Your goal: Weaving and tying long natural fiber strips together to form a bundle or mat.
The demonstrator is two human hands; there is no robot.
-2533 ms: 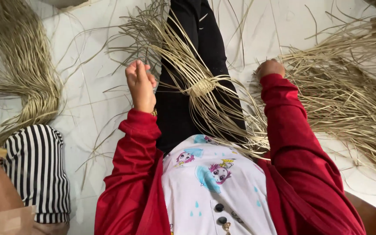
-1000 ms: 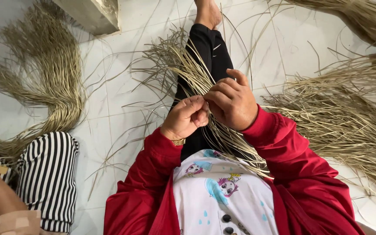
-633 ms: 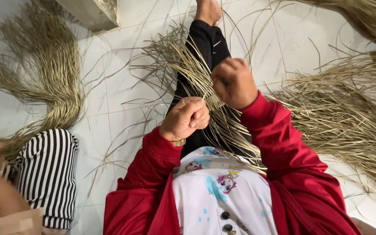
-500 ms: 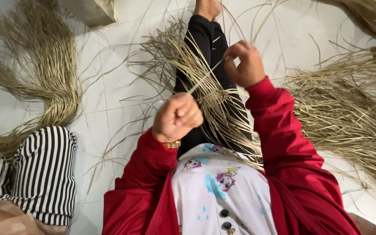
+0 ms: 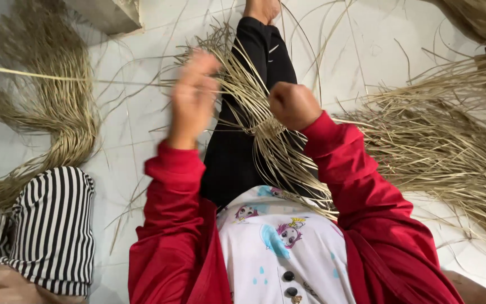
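Left hand point(image 5: 191, 95): raised out to the left, motion-blurred; fingers curled around one long pale strand point(image 5: 57, 77) that runs taut from the hand off the left edge. Exact tightness of the grip cannot be told through the blur.
Right hand point(image 5: 292, 104): closed in a fist, knuckles up, pressed on the woven knot point(image 5: 268, 128) where the straw fibres cross; fingers fully folded, nothing showing between them.
Woven piece: small plaited centre just below the right fist, lying over the black-trousered leg point(image 5: 265, 53); loose straw ends point(image 5: 229, 62) fan up-left and down toward the lap.
Sleeves: both arms in red jacket point(image 5: 367, 186), open over a white printed shirt point(image 5: 279, 236).
Right of body: broad heap of dry straw point(image 5: 451, 146) on the pale tiled floor point(image 5: 136, 129), close to the right elbow.
Left of body: curved straw bundle point(image 5: 57, 118), well apart from the hands.
Lower left: another person's striped black-and-white garment point(image 5: 52, 225).
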